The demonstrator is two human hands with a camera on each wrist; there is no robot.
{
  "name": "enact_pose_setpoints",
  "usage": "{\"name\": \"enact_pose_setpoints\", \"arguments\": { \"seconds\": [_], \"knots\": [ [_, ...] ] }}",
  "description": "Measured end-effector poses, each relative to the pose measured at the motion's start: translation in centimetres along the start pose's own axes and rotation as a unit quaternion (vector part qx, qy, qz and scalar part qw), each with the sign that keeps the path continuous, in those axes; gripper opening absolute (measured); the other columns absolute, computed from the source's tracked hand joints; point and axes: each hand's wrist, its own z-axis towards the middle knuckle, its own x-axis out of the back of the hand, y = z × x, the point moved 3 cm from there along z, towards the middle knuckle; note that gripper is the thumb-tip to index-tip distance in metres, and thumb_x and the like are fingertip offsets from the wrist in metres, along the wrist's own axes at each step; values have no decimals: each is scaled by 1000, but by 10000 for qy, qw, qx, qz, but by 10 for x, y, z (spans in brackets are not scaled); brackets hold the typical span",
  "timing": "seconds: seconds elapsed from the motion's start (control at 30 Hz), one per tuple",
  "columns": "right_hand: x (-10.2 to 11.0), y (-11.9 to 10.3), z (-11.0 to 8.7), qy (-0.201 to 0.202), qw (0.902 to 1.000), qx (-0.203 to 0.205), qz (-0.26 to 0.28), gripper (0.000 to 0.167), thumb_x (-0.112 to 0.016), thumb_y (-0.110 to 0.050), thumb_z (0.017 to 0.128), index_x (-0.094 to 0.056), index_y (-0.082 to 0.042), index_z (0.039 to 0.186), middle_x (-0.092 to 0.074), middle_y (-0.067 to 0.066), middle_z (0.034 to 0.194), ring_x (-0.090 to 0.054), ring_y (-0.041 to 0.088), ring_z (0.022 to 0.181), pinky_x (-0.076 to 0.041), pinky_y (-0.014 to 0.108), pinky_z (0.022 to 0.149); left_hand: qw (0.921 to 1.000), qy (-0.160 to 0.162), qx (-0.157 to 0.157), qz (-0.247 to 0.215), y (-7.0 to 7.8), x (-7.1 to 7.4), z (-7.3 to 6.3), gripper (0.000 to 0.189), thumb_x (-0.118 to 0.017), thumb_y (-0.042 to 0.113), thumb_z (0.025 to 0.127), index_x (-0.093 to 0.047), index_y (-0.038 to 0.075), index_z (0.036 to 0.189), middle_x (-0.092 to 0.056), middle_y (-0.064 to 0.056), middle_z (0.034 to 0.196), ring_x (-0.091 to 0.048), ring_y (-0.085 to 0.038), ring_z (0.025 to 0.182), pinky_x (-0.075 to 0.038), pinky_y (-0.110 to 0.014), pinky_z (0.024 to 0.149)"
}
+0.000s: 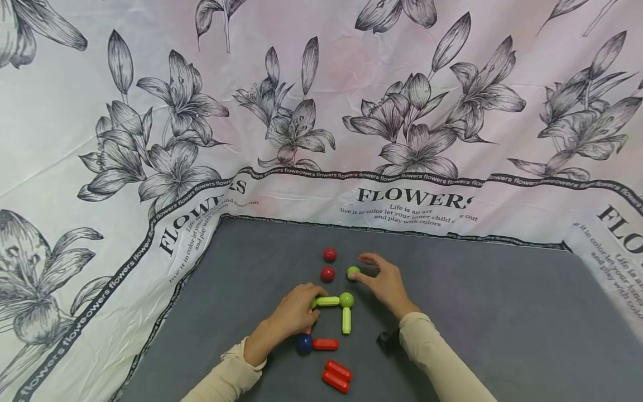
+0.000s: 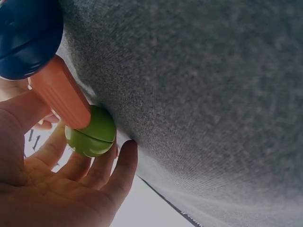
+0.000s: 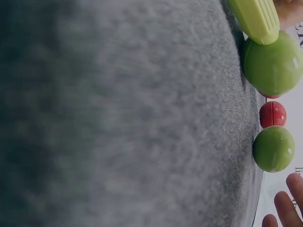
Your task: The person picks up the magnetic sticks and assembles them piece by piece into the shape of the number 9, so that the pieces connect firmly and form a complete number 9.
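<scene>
My left hand [image 1: 296, 308] holds the left end of a joined ball-and-rod toy, its fingers behind a green ball [image 2: 91, 132] and its thumb by an orange rod [image 2: 61, 92]. That rod leads to a blue ball [image 1: 304, 344] with a red rod [image 1: 326, 344] on its right. From the held ball a lime rod [image 1: 329, 301] runs to another green ball [image 1: 346, 300], where a second lime rod [image 1: 346, 321] points toward me. My right hand [image 1: 387, 283] has its fingers spread beside a loose green ball [image 1: 354, 270], thumb tip overlapping it in the head view.
Two red balls [image 1: 327, 274] lie beyond the joined pieces. Closer to me are two loose red rods [image 1: 336, 376], side by side. A small black object [image 1: 385, 341] sits by the right sleeve. Flower-printed cloth [image 1: 412, 204] borders the grey table [image 1: 502, 312].
</scene>
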Motion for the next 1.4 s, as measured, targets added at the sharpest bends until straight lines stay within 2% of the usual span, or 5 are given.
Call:
{"name": "enact_pose_setpoints", "arguments": {
  "seconds": [0.47,0.9,1.07,1.4],
  "knots": [
    [-7,7,8,-212,9989,-74,404,58,-87,-27,77,-66,-11,128,-71,8,127,-67,27,117,-54,44,99,10000,-9,21,82,0,-1,2,31,-74,9,85,-70,17,115,-66,2,101,-54,-12,86,-46,-27,74],
    [-20,8,9,-375,9983,-38,438,55,-88,-24,77,-67,-13,126,-73,5,123,-72,24,100,-57,38,88,10000,41,-25,61,-3,1,-2,31,-74,9,85,-70,16,114,-66,2,100,-55,-13,88,-46,-28,75],
    [-21,7,9,-413,9983,-5,399,55,-87,-24,77,-67,-13,127,-73,5,123,-71,22,101,-57,34,86,10000,59,-28,56,-2,2,-2,31,-74,9,85,-70,16,115,-66,2,100,-55,-13,88,-47,-28,75],
    [-22,7,9,-426,9985,8,340,54,-88,-22,77,-67,-12,125,-73,5,122,-69,22,105,-57,36,86,10000,63,16,65,-1,2,-3,30,-75,8,85,-70,16,114,-66,1,100,-55,-13,88,-47,-28,74]
  ]
}}
